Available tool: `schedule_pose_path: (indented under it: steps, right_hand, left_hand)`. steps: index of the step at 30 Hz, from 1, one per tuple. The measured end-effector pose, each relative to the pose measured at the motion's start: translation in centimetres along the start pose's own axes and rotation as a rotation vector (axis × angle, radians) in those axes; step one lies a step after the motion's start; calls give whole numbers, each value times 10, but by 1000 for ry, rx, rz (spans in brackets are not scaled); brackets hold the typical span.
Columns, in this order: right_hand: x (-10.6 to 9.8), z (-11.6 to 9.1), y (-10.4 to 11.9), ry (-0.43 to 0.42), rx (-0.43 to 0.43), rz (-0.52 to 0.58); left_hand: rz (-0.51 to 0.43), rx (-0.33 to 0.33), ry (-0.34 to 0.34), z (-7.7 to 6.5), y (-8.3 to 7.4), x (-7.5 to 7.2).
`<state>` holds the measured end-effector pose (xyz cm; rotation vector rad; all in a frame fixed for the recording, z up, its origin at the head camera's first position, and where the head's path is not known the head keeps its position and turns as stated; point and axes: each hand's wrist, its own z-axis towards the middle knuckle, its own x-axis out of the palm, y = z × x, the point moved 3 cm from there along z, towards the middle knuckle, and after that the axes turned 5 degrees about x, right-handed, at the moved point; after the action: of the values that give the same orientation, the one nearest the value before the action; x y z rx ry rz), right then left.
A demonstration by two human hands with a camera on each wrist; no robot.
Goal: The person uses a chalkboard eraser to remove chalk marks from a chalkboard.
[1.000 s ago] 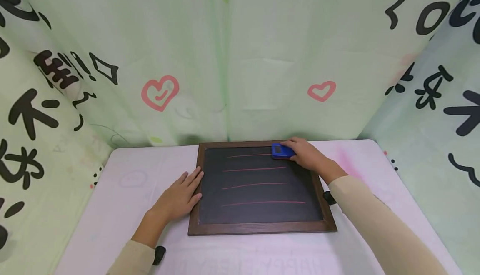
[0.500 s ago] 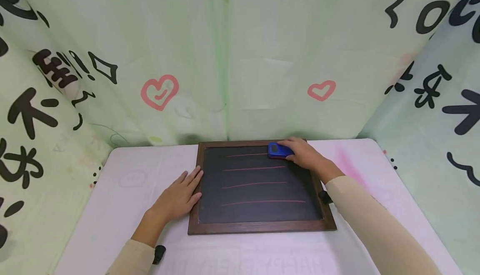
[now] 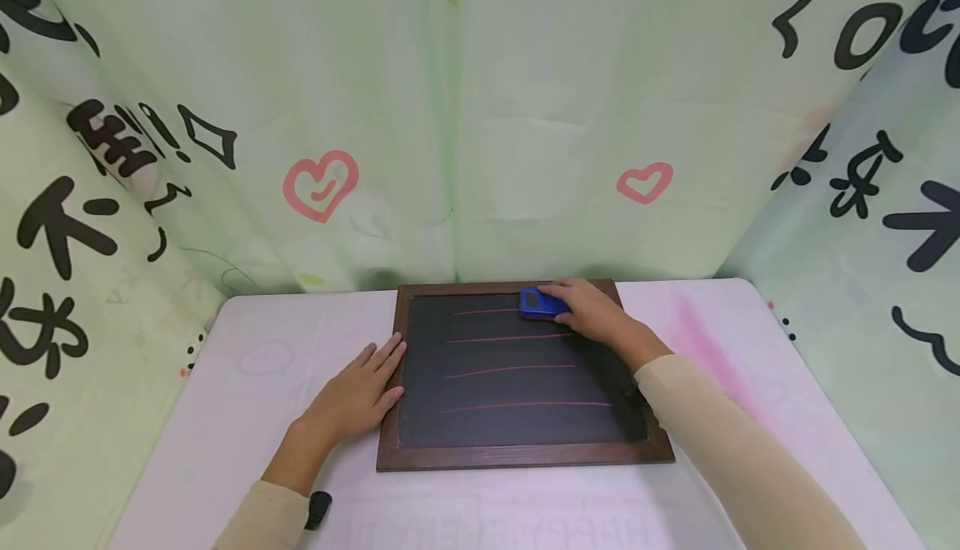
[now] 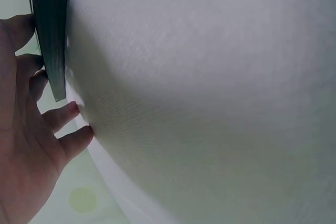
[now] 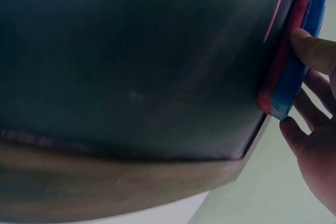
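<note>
A blackboard (image 3: 517,383) in a brown wooden frame lies on the table, with several pink chalk lines drawn across it. Near its top edge my right hand (image 3: 596,312) grips a blue board eraser (image 3: 542,303), thumb on one side and fingers on the other. In the right wrist view the red felt side of the eraser (image 5: 286,51) sits against the board's surface, over the top line. My left hand (image 3: 358,392) lies with fingers extended at the board's left edge, its fingertips touching the frame; in the left wrist view two of its fingers (image 4: 76,142) meet the tablecloth.
A pale pinkish cloth covers the table (image 3: 247,417), with a pink smear at the right. Light green curtains (image 3: 540,117) with black lettering and pink hearts enclose the back and both sides, close behind the board's top edge.
My right hand has slid the eraser leftward along the top chalk line, and less of that line shows to the left of the eraser. The left hand stays where it was.
</note>
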<state>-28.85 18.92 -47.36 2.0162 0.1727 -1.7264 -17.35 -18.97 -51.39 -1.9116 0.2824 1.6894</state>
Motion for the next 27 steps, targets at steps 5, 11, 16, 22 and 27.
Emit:
schedule_pose_path:
  steps: [5, 11, 16, 22, 27]
  right_hand:
    - [3, 6, 12, 17, 6, 9]
    - [7, 14, 26, 24, 6, 13]
    - [11, 22, 40, 19, -16, 28]
    - [19, 34, 56, 24, -33, 44]
    - [24, 42, 69, 35, -37, 60]
  left_hand:
    - [5, 3, -1, 0, 0, 1]
    - [11, 12, -6, 0, 0, 1]
    - [9, 12, -12, 1, 1, 1]
    - [15, 15, -16, 2, 1, 2]
    - [9, 7, -14, 0, 0, 0]
